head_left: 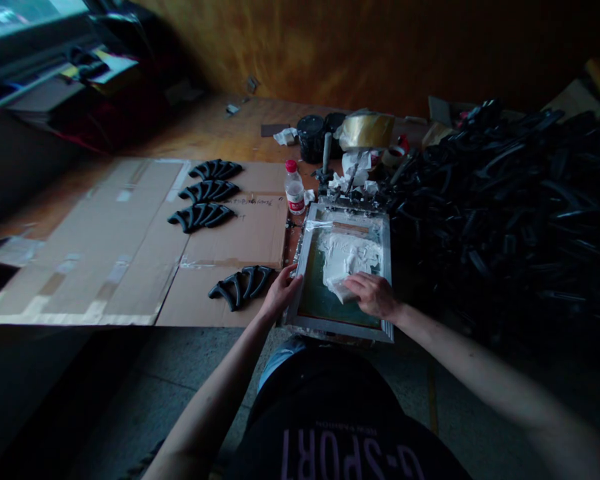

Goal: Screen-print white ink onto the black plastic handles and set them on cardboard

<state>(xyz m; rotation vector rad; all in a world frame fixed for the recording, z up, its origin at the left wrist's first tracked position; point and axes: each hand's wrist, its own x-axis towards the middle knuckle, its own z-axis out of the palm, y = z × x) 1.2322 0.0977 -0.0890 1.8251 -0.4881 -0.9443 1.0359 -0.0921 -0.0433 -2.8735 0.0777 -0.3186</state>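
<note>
A screen-printing frame (pixel 389 280) with a metal rim and green mesh lies in front of me. Thick white ink (pixel 350 250) covers the middle of its mesh. My right hand (pixel 375 295) is closed on a white, ink-smeared scraper (pixel 341 288), pressed low against the mesh; the fingers hide part of it. My left hand (pixel 283 292) grips the frame's left edge, its fingertips partly out of sight. Just left of that hand, a black curved plastic part (pixel 235 287) with several ribs lies on flattened cardboard (pixel 130 267).
Three similar black parts (pixel 205 190) lie farther back on the cardboard. A red-capped bottle (pixel 294 188) stands behind the frame's left corner. Beyond are a black tub (pixel 311 139), a roll of tape (pixel 367 130) and crumpled paper. A large heap of black parts (pixel 510 200) fills the right side.
</note>
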